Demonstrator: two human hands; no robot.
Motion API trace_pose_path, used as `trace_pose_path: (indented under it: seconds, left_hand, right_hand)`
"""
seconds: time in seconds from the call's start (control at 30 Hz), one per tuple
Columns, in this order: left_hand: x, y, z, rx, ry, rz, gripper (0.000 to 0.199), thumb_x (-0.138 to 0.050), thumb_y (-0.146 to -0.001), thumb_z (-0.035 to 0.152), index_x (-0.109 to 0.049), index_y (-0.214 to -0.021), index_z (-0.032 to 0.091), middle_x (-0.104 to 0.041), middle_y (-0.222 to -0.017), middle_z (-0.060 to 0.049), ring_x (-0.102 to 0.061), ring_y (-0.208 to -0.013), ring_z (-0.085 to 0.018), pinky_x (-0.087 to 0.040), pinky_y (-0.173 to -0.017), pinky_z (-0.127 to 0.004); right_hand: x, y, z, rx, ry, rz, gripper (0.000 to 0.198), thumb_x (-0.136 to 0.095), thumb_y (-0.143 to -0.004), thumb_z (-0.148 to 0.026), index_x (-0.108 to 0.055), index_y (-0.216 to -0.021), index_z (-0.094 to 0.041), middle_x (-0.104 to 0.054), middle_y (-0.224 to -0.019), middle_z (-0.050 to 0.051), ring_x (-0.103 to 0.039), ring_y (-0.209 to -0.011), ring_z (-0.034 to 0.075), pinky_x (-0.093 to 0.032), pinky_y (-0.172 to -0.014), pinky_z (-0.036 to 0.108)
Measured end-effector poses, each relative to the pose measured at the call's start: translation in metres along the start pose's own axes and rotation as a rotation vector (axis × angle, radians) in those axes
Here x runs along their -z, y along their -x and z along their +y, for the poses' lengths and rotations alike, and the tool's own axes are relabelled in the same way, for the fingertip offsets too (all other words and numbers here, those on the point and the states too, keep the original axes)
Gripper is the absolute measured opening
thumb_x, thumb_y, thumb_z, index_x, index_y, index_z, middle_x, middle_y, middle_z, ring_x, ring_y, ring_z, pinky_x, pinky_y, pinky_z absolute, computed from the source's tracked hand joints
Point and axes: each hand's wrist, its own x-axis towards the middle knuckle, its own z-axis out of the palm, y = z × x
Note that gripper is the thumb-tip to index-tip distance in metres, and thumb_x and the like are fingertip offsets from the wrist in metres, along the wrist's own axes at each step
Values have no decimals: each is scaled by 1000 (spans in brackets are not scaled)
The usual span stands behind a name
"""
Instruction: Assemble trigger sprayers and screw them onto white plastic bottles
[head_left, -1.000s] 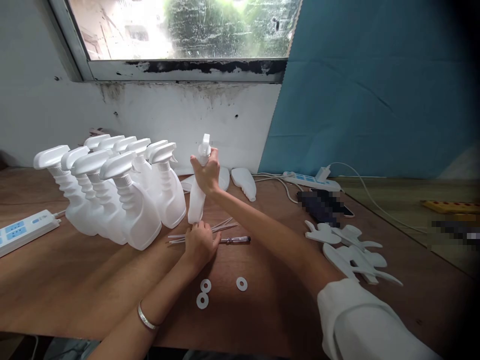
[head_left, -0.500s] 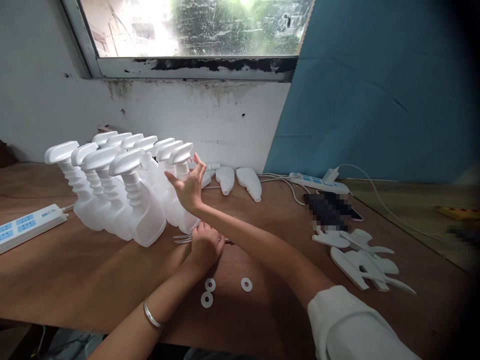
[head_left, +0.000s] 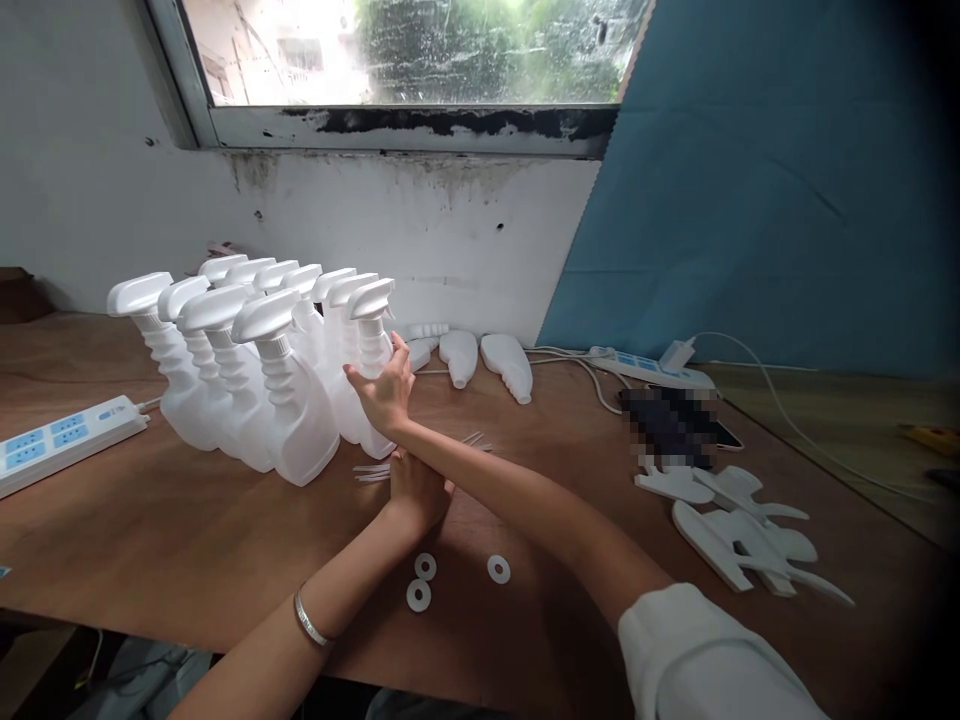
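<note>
My right hand (head_left: 386, 392) is at the front of the nearest right-hand spray bottle (head_left: 374, 345), below its white trigger head. Its thumb and fingers are apart, and it hides part of the bottle's body. My left hand (head_left: 418, 495) rests low on the table beneath my right forearm, over a bundle of thin white tubes (head_left: 371, 473). Its fingers look curled, but what they hold is hidden. Tube ends (head_left: 474, 440) show on the far side too. Several more white spray bottles (head_left: 300, 430) with trigger heads stand upright in rows at the left.
Three white rings (head_left: 499, 569) lie near the front. Headless bottles (head_left: 506, 365) lie by the wall. White trigger heads (head_left: 750, 540) and a phone (head_left: 724, 430) lie at the right. One power strip (head_left: 71, 440) is at the left, another (head_left: 652, 368) behind, with cables.
My right hand has slid down from beside the trigger head to the bottle's body. My left hand remains on the tubes, now more covered by my right wrist. The view has shifted slightly.
</note>
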Motion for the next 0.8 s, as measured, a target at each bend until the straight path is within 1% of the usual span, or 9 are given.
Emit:
trace_pose_path:
  seconds: [0.17, 0.27, 0.37, 0.5, 0.6, 0.67, 0.73, 0.8]
  left_hand:
    - [1, 0, 0, -1, 25, 0, 29, -48, -74, 24, -67, -87, 7, -63, -90, -24, -52, -92, -40, -37, -75, -47]
    - [1, 1, 1, 7, 33, 2, 30, -48, -74, 26, -67, -87, 6, -62, -92, -24, -52, -93, -41, -37, -75, -48]
    - [1, 2, 3, 9, 17, -13, 35, -51, -72, 33, -67, -88, 7, -62, -95, -24, -50, -95, -42, -35, -77, -49]
    - [0, 4, 5, -41, 35, -11, 41, -51, -72, 45, -66, -90, 11, -63, -95, -22, -50, -96, -41, -33, -81, -50]
    - [-3, 6, 6, -107, 104, 18, 39, -53, -71, 46, -64, -95, 17, -64, -98, -16, -50, -99, -38, -31, -86, -48]
    - [-5, 6, 5, -192, 149, 30, 43, -58, -68, 45, -61, -102, 19, -60, -107, -15, -47, -105, -36, -30, -90, -46]
    - [-6, 6, 5, -314, 172, 36, 46, -58, -69, 43, -58, -107, 17, -55, -116, -15, -43, -111, -35, -29, -93, -44]
    - [-7, 6, 7, -407, 153, 17, 39, -52, -74, 41, -59, -103, 15, -57, -112, -15, -46, -108, -32, -32, -91, -41]
  right_hand:
    - [0, -4, 0, -6, -8, -28, 72, -64, -65, -41, -29, -123, -18, -46, -123, 13, -42, -115, 28, -30, -94, 47]
    - [2, -2, 1, 1, -8, -26, 72, -66, -64, -40, -32, -122, -16, -48, -121, 13, -43, -114, 28, -31, -95, 45]
    - [6, 0, 2, 18, 3, -21, 73, -66, -64, -41, -31, -123, -15, -47, -121, 13, -43, -113, 27, -31, -95, 44]
    - [8, 3, 3, 32, 32, -21, 80, -64, -64, -48, -27, -127, -16, -45, -124, 14, -40, -116, 29, -29, -97, 46]
    - [9, 7, 5, 18, 57, -6, 82, -59, -65, -56, -24, -129, -19, -44, -124, 14, -39, -118, 31, -29, -96, 49]
    - [14, 10, 5, 23, 74, 10, 84, -57, -65, -61, -21, -130, -22, -43, -126, 12, -39, -119, 30, -31, -96, 49]
    - [25, 14, 5, 52, 128, 9, 84, -53, -66, -65, -19, -132, -24, -43, -128, 9, -40, -119, 28, -35, -95, 46]
    - [44, 16, 4, 80, 210, -13, 78, -47, -71, -65, -20, -132, -24, -43, -129, 9, -42, -118, 27, -39, -92, 42]
